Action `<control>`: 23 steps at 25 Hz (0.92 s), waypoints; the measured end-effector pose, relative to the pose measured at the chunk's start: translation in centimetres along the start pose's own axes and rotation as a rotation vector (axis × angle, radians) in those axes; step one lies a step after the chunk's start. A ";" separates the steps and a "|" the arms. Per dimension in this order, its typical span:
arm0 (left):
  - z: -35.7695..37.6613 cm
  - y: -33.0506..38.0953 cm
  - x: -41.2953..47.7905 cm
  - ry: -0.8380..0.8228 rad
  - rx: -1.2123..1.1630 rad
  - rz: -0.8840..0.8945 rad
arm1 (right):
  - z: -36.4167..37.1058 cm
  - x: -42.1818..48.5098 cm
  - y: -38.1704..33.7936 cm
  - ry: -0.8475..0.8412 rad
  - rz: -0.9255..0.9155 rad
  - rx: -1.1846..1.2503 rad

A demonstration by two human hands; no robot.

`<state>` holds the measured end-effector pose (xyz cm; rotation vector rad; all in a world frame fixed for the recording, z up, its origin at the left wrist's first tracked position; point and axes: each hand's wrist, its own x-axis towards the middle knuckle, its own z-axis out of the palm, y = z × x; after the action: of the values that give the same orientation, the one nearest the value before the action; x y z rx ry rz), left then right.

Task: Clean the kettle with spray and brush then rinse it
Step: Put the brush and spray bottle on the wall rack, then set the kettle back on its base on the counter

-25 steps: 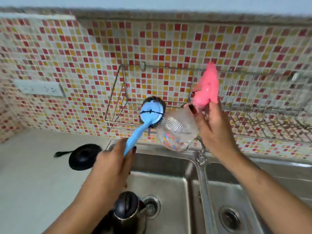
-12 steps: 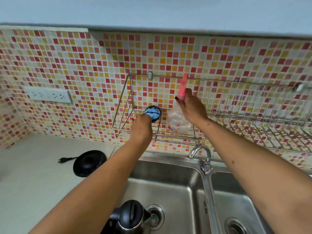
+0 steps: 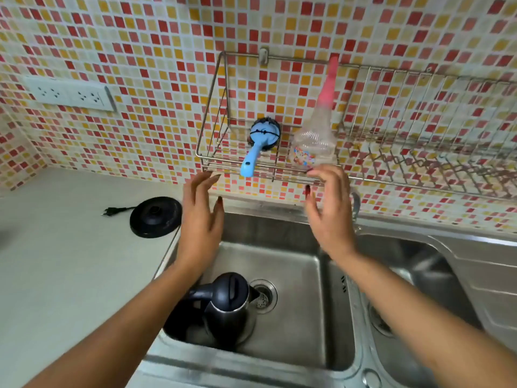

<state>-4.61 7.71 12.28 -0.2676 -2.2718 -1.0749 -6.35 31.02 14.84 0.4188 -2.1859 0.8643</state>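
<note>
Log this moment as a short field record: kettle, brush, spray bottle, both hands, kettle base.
kettle: upright in left sink basin, lid closed
brush: blue, in wall rack, handle poking out over the front
spray bottle: clear with pink top, standing in same rack
left hand: open, empty, below rack
right hand: open, empty, just under bottle
kettle base: on counter, unplugged
</note>
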 end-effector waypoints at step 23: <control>-5.7 -12.7 -6.9 -0.617 -0.179 -0.253 | 13.2 -14.1 -6.5 -0.315 1.067 0.656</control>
<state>-1.94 -4.33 2.85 -0.4419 -2.8082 -1.4881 -0.18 17.62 0.75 -0.4253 -2.3079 2.2308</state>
